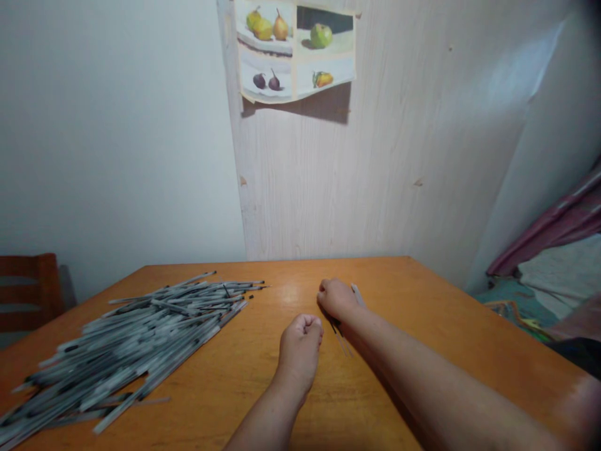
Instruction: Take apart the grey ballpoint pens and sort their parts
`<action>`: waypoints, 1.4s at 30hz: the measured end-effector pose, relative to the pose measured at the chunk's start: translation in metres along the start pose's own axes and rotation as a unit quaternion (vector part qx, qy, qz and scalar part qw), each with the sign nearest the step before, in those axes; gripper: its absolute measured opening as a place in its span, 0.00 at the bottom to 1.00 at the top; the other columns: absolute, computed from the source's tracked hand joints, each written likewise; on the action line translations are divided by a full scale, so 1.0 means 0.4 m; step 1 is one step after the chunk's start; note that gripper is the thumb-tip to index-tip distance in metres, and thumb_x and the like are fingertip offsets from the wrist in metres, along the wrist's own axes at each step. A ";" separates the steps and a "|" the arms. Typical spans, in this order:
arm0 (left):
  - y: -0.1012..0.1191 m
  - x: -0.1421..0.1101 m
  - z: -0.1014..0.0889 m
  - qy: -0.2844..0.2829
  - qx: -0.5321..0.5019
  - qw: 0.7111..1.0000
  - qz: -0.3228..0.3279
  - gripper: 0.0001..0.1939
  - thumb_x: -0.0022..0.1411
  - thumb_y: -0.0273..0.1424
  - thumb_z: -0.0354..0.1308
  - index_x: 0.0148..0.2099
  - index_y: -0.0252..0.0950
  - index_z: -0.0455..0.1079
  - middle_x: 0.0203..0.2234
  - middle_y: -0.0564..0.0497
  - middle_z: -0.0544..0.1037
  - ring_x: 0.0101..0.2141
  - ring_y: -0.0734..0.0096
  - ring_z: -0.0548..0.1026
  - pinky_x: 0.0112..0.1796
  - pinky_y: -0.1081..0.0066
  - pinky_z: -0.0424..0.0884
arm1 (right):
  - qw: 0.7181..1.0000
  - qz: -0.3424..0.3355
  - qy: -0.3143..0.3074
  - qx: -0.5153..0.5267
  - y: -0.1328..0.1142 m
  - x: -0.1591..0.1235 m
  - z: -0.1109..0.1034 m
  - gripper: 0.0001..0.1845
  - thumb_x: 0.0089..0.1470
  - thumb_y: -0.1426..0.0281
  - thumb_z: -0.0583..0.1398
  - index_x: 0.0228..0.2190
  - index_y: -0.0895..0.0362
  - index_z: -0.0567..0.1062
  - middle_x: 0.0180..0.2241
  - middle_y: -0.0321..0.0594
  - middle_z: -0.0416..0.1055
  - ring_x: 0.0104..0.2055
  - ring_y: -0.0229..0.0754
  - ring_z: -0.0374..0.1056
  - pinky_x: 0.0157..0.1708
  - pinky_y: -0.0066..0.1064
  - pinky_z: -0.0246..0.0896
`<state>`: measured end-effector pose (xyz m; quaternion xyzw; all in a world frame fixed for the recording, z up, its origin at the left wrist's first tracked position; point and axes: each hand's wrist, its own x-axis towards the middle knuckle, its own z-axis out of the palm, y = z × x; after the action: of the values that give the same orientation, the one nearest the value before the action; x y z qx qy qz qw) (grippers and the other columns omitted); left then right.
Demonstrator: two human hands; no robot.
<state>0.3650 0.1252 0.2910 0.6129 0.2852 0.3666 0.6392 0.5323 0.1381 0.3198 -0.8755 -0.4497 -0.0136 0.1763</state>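
Note:
My left hand (300, 344) is closed just above the front middle of the table, thumb against curled fingers; whatever it may hold does not show. Farther forward and to the right, my right hand (339, 299) is closed low over the tabletop, its fingertips turned away and partly hidden. Thin pen refills (342, 341) with dark upper parts and clear lower ends stick out from beneath it. Behind the right wrist, a pale translucent tube (357, 294) shows in part. A large heap of translucent tubes with black ends, like pen barrels (154, 332), spreads over the left side.
The orange-brown wooden table (436, 351) reaches back to the wall. A small black piece (251, 297) lies beside the heap. A wooden chair back (28, 291) stands at left. Fabric and bedding (558, 275) are at right. A fruit picture sheet (295, 53) hangs on the wall.

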 end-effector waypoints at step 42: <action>-0.002 0.003 0.003 0.005 0.008 1.000 -0.003 0.13 0.59 0.41 0.57 0.32 0.36 0.69 0.21 0.53 0.71 0.23 0.73 0.65 0.26 0.73 0.59 | 0.982 -0.171 -0.067 0.049 0.141 -0.143 -0.043 0.12 0.58 0.72 0.57 0.39 0.59 0.80 0.40 0.46 0.77 0.44 0.43 0.69 0.46 0.29 0.58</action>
<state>0.3666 0.1255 0.2905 0.6150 0.2928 0.3660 0.6341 0.5453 0.0579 0.3088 -0.7752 -0.6034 0.0376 0.1833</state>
